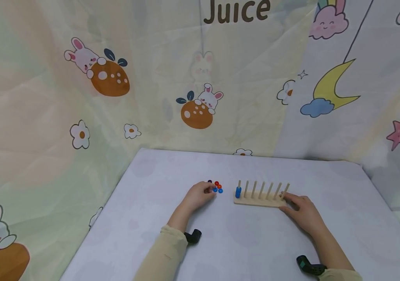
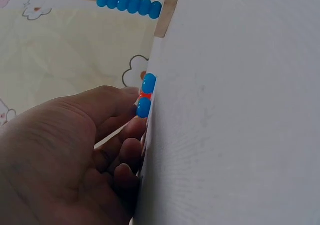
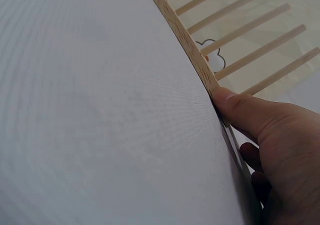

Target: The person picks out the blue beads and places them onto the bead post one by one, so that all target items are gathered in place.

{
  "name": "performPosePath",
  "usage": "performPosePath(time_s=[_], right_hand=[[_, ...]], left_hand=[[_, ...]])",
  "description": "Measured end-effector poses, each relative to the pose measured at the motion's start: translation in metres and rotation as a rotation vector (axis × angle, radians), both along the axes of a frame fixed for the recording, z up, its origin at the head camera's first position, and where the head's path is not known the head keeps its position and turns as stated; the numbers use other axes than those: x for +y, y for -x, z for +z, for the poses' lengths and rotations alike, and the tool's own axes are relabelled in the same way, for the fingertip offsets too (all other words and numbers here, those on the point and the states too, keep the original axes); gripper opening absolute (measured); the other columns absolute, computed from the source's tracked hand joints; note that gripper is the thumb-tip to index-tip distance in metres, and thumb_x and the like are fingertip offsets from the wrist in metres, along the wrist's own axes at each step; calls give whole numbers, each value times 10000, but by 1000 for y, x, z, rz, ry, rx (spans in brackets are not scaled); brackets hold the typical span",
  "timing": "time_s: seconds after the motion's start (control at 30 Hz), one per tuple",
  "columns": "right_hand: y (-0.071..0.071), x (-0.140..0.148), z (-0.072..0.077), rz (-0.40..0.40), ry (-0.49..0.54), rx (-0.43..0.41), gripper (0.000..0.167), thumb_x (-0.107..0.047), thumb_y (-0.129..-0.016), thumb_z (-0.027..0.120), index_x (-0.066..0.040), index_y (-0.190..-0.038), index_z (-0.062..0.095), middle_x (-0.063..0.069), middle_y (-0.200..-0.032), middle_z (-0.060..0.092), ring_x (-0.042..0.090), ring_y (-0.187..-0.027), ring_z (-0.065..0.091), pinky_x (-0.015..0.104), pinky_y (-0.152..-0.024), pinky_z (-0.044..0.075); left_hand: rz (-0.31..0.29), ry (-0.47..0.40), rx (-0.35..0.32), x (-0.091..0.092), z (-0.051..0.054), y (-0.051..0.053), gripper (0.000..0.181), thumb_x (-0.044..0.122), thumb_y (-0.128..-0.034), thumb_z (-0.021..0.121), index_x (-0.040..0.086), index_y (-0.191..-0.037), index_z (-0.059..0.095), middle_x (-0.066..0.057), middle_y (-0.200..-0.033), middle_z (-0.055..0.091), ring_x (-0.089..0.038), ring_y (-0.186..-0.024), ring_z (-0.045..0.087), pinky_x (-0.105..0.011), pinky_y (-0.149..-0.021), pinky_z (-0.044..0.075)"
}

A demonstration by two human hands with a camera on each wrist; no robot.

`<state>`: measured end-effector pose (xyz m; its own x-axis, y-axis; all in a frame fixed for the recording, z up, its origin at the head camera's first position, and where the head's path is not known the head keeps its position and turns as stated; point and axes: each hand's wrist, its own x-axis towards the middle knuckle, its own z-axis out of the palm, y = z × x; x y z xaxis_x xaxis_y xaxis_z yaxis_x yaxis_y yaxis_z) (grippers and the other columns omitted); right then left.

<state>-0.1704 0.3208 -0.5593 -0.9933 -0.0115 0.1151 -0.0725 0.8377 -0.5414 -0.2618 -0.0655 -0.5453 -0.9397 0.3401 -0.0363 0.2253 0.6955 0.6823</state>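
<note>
My left hand (image 1: 198, 194) is at a small cluster of beads on the table. Its thumb and forefinger are at either side of a blue bead (image 2: 143, 108), which they appear to pinch. Beside it lie another blue bead (image 1: 220, 191), red beads (image 1: 219, 186) and a dark bead (image 1: 209, 181). With my right hand (image 1: 303, 210) I grip the right end of a wooden peg stand (image 1: 256, 201), thumb on the front edge of its base. Several upright pegs rise from it. Stacked blue beads (image 1: 238, 192) sit on the leftmost peg.
A white-covered table (image 1: 242, 234) carries everything. Behind and beside it hangs a printed cloth (image 1: 157, 78) with rabbits, flowers and a moon. Each wrist wears a black camera mount, the left one (image 1: 193, 236) and the right one (image 1: 308, 266).
</note>
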Motion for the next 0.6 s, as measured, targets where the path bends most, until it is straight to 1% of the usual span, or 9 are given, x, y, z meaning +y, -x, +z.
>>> performPosePath(time_s=[0.2,0.43,0.5,0.6], right_hand=[[0,0,0,5,2,4,613,-438,-905,691,-61,-1370,562,244,-1311,593,428,-1167,508,632,-934,414],[0,0,0,3,3,0,632,-460,-905,683,-64,-1381,554,238,-1320,588,423,-1169,507,631,-937,413],[0,0,0,0,3,-2,638,-468,-904,680,-64,-1382,553,239,-1317,588,424,-1169,508,632,-938,414],[0,-1,0,-2,6,-2,642,-472,-905,679,-63,-1383,552,239,-1314,588,426,-1169,508,634,-940,413]], left_hand=[[8,-19,29,-3,-3,-1,211,275,-920,703,194,-1115,716,70,-918,611,-104,-838,538,-268,-755,464],[2,-9,47,-3,-1,-1,213,249,-917,709,175,-1117,717,48,-969,639,-108,-879,566,-305,-816,489],[-6,2,58,-2,0,-1,216,243,-913,713,163,-1114,720,41,-967,638,-108,-878,566,-308,-819,489],[-2,18,58,0,0,-1,205,238,-914,714,162,-1104,725,41,-950,627,-107,-862,554,-299,-809,480]])
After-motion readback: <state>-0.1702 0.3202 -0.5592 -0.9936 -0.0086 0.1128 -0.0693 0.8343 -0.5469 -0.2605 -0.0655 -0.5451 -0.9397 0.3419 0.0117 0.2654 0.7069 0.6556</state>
